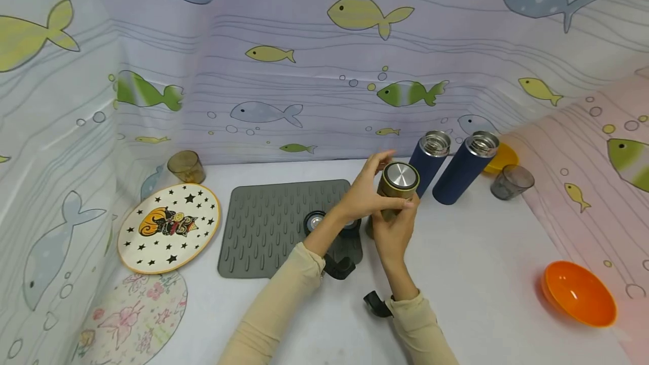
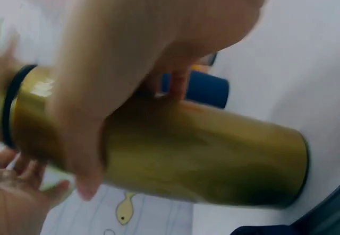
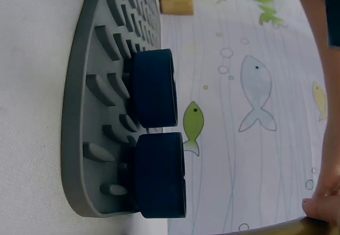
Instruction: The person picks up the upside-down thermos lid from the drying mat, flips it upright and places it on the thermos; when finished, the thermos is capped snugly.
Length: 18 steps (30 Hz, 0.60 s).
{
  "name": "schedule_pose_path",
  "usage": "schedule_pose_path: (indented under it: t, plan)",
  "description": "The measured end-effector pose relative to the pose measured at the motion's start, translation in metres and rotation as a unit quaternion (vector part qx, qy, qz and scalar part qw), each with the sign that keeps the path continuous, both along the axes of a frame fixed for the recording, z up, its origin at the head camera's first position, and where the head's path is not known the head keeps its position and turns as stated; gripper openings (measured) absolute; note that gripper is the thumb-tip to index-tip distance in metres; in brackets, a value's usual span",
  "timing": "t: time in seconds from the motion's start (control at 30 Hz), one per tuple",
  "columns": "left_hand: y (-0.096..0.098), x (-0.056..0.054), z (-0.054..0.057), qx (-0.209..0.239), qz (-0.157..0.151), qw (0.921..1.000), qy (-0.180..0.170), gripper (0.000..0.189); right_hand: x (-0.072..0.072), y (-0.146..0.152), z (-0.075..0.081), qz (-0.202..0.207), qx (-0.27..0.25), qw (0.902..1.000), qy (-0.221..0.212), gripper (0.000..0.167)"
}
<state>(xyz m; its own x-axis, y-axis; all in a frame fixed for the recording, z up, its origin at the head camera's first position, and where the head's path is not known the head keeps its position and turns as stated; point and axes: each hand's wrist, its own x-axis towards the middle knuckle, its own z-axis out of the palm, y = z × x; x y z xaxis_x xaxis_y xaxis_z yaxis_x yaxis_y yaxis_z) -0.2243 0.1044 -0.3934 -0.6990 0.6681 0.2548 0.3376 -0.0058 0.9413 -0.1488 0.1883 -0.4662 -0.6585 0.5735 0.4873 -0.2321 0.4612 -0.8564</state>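
Both hands are on a gold thermos bottle that has a silver-topped lid with a dark ring under it. The left hand grips around its upper part, the thumb across the front and the fingers behind. Lower down, the right hand holds the bottle's body. In the left wrist view the gold body runs to a dark-edged base near the white table. Just behind it stand two dark blue thermos bottles with bare steel mouths. Two round dark blue lids lie on the grey mat, partly behind the left forearm.
The grey ridged mat lies left of the hands. Farther left are a star-patterned plate, a floral round mat and a brown glass. On the right are a grey glass, a yellow bowl and an orange bowl.
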Motion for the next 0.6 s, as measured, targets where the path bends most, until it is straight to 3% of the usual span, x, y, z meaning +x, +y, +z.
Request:
schedule_pose_path:
  t: [0.1,0.17,0.2,0.3,0.37,0.47,0.53,0.6]
  plan:
    - [0.0040,-0.0002,-0.0042,0.039,-0.023,0.9988,-0.018,0.080,0.0012,0.0010,-0.0010,0.004,-0.002,1.0000,-0.006,0.075]
    - [0.0056,-0.0002,-0.0050,0.055,-0.041,0.9974,-0.023,0.078,0.0015,0.0010,-0.0011,0.004,-0.002,0.9999,-0.011,0.075]
    - [0.0066,0.0004,-0.0053,0.048,-0.037,0.9981,-0.012,0.080,0.0016,0.0011,-0.0012,0.004,-0.003,0.9999,-0.011,0.074]
    - [0.0097,0.0033,-0.0050,-0.001,0.014,0.9992,0.038,0.085,0.0022,0.0013,-0.0010,0.003,0.001,1.0000,-0.006,0.070]
    - [0.0108,0.0043,-0.0047,-0.007,0.032,0.9983,0.048,0.085,0.0021,0.0015,-0.0005,0.004,0.002,1.0000,-0.005,0.070]
    - [0.0108,0.0036,-0.0040,0.041,-0.004,0.9991,0.007,0.083,0.0021,0.0017,0.0009,0.010,-0.003,0.9999,-0.004,0.072]
    - [0.0099,0.0031,-0.0032,0.037,-0.008,0.9993,-0.004,0.088,0.0020,0.0013,0.0018,0.013,-0.008,0.9999,-0.004,0.075]
    - [0.0093,0.0023,-0.0022,0.017,-0.001,0.9998,0.009,0.088,0.0013,0.0012,0.0022,0.012,-0.009,0.9999,-0.004,0.075]
